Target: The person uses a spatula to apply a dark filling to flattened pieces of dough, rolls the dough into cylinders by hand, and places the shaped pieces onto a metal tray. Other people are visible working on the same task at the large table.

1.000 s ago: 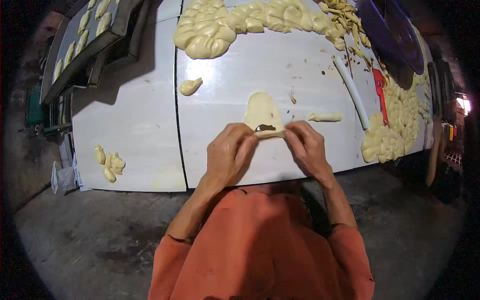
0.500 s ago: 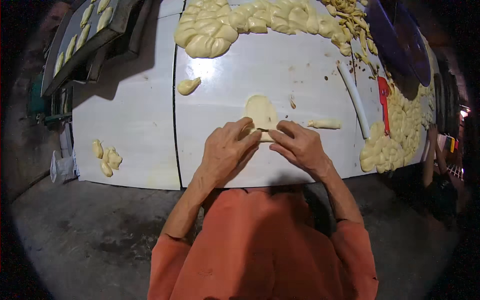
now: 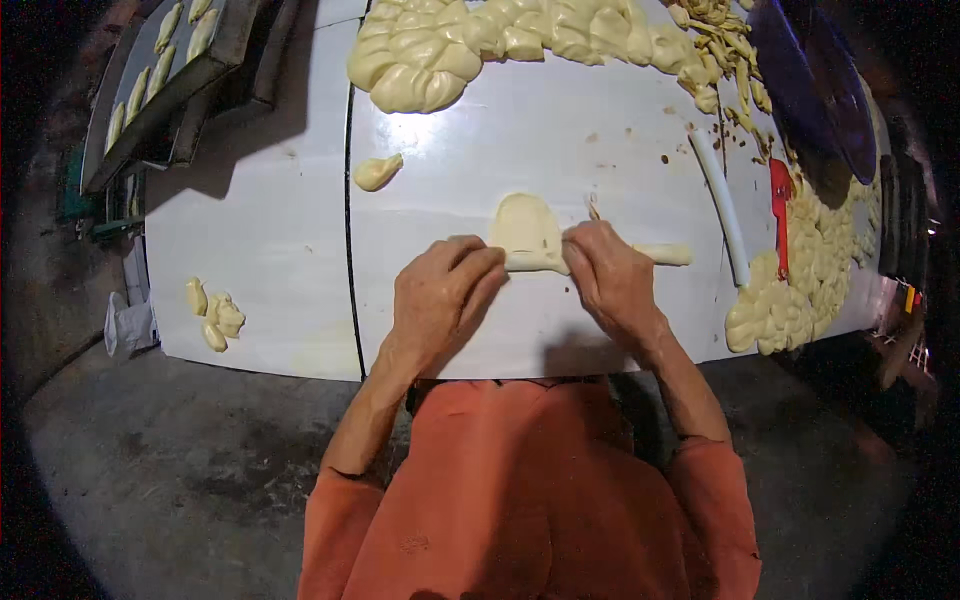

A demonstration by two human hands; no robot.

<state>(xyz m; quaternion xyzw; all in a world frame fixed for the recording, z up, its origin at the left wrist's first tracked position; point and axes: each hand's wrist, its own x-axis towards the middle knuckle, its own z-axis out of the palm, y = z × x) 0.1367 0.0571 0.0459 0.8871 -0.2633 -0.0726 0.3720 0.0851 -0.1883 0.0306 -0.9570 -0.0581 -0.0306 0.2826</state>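
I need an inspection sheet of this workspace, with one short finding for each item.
Surface: white tabletop, dark seam, scattered brown specks.
Job's things: dough sheet, near edge rolled; dough roll beside the right hand.
Clutter: white rod, red tool, purple basin, dough lumps along the far side.
Grip: left hand and right hand at opposite ends of the rolled edge; closure unclear.
Cables: nothing seen.
Surroundings: tray of shaped dough pieces, upper left; grey floor.

I have a wide way across the desk (image 3: 270, 230) left of my left hand (image 3: 440, 295), past one small dough lump (image 3: 377, 173). A tray (image 3: 190, 100) bars the upper left, heaped dough (image 3: 420, 60) the far side. Just beside my right hand (image 3: 615, 280), a dough roll (image 3: 667, 254) blocks me; a narrow gap separates it from the white rod (image 3: 718, 210).
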